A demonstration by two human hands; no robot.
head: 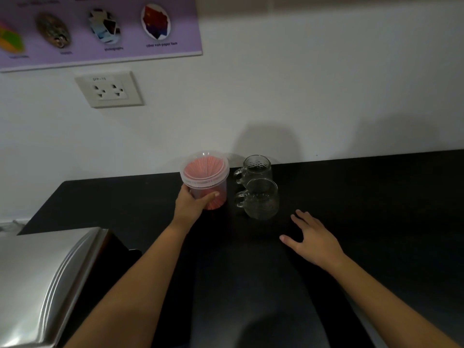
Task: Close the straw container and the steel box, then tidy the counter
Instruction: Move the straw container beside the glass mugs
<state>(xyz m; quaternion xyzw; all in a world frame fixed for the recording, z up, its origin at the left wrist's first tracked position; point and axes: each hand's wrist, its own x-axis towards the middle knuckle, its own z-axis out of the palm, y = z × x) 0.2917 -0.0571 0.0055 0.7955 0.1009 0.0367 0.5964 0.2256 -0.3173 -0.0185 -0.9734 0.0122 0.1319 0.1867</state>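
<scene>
A clear plastic straw container [204,175] full of red straws has its clear lid on top. My left hand [192,205] grips its lower side and holds it tilted toward me, near the back of the black counter [364,197]. My right hand [312,237] hovers flat over the counter with fingers spread and holds nothing. The steel box [45,280] stands at the lower left with its curved lid down.
Two clear glass mugs [259,194] stand side by side just right of the container, handles to the left. A white wall with a socket [109,89] and a purple poster [100,28] rises behind the counter.
</scene>
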